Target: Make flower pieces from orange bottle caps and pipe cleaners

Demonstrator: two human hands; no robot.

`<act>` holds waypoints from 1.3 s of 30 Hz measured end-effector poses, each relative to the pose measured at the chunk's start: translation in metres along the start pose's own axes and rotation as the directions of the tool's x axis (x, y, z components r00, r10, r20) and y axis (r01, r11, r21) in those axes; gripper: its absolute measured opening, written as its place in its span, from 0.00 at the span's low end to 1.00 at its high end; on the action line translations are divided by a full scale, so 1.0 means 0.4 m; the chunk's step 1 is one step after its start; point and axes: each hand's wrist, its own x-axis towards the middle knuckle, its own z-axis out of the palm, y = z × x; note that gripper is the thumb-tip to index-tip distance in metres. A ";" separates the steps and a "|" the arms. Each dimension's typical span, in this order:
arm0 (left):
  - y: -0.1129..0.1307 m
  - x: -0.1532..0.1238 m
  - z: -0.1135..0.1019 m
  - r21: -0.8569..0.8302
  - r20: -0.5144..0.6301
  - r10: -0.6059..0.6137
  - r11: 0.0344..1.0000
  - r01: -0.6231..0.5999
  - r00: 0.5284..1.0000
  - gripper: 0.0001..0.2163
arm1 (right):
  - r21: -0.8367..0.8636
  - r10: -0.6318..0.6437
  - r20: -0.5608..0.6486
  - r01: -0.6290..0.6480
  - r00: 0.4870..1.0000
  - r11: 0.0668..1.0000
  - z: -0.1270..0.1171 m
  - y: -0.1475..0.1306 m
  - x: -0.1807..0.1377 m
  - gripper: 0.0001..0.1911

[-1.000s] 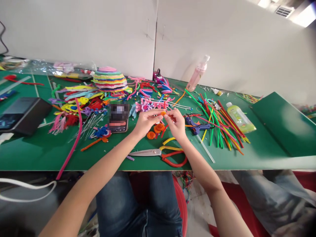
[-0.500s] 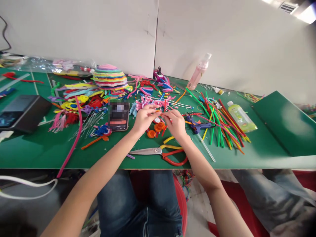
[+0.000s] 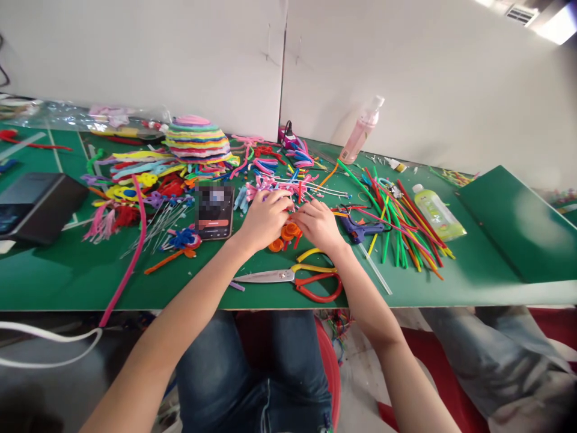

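Observation:
My left hand [image 3: 265,218] and my right hand [image 3: 318,224] meet over the middle of the green table [image 3: 67,273], fingers curled and pressed together around a small piece hidden between them. Just under the fingertips lie several orange coiled pipe-cleaner discs [image 3: 285,236]. Pink pipe-cleaner flowers on white stems [image 3: 288,187] lie right behind the hands. Scissors with yellow and red handles [image 3: 293,278] rest on the table in front of my wrists.
A phone [image 3: 215,211] lies left of my hands, a blue glue gun [image 3: 360,227] and a fan of coloured pipe cleaners [image 3: 401,228] to the right. A stacked felt pile [image 3: 197,139], pink spray bottle [image 3: 361,131], green bottle [image 3: 436,213] and black box [image 3: 38,204] stand around.
Both hands have dropped lower toward the table and closed tighter together. The orange bit seen between the fingertips earlier is now hidden.

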 end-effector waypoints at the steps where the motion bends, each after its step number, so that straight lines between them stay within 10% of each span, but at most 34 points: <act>1: -0.002 0.001 0.000 -0.016 -0.009 0.005 1.000 -0.005 1.000 0.11 | 0.009 -0.003 -0.014 0.003 1.000 1.000 -0.001 0.000 0.000 0.12; 7: -0.008 0.009 -0.001 -0.437 -0.212 -0.235 0.891 0.123 0.949 0.07 | 0.277 0.246 -0.252 -0.174 0.936 0.945 -0.020 -0.022 0.010 0.08; 13: 0.038 0.013 0.041 -0.926 -0.048 -0.532 0.341 0.162 0.845 0.11 | 0.613 0.497 -0.283 -0.244 0.820 0.751 -0.024 -0.060 0.018 0.08; 23: 0.066 0.023 0.084 -0.995 0.080 -0.720 -0.100 0.012 0.689 0.06 | 0.709 0.597 -0.201 -0.306 0.776 0.636 0.011 -0.085 0.022 0.09; 32: 0.021 0.017 0.071 -0.952 0.022 -0.674 0.211 0.222 0.739 0.09 | 0.685 0.620 -0.070 -0.415 0.781 0.600 0.009 -0.066 0.021 0.14; 39: 0.031 0.005 0.002 -0.482 -0.421 -0.462 0.843 0.240 0.780 0.07 | 0.684 0.671 -0.092 -0.444 0.736 0.579 0.014 -0.059 0.019 0.16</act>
